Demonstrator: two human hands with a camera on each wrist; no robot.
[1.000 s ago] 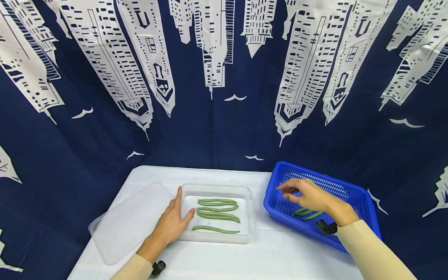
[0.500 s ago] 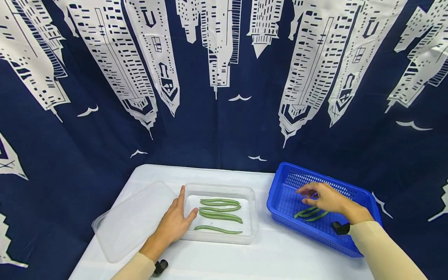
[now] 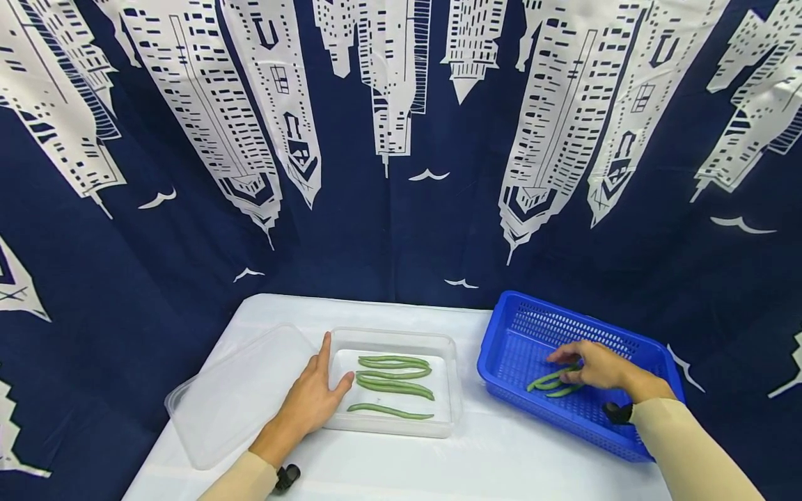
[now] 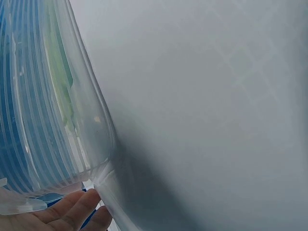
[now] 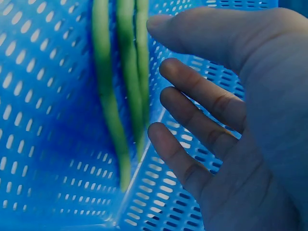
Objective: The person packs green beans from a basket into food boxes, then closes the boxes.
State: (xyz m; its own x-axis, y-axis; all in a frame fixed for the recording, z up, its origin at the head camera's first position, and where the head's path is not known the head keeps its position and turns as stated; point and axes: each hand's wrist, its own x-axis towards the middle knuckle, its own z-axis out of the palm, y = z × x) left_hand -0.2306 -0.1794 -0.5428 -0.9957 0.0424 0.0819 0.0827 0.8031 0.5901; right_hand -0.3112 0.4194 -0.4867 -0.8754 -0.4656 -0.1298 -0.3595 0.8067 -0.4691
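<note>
- Your left hand (image 3: 307, 400) lies at the left wall of the clear container (image 3: 401, 426), index finger extended along that side and thumb spread over the rim; fingers are relaxed, not curled round anything.
- Your right hand (image 3: 592, 363) is inside the blue basket (image 3: 532, 407), just over the beans there; its fingers are loosely bent and parted from the thumb, gripping nothing.
- The right wrist view shows three green beans in the basket (image 5: 108, 96), lying lengthwise, two of them side by side; your thumb tip is right next to the nearest one, but you cannot tell whether it touches.
- In the clear container you have two close groups of green beans (image 3: 395, 386), roughly parallel, and a single bean (image 3: 390, 412) apart from them, nearest to you.
- The translucent lid (image 3: 238, 403) lies on the white worktop (image 3: 501, 452), left of the container; the basket sits at an angle to the right.
- Behind the worktop you face a navy cloth (image 3: 388, 229) printed with white upside-down buildings and birds.
</note>
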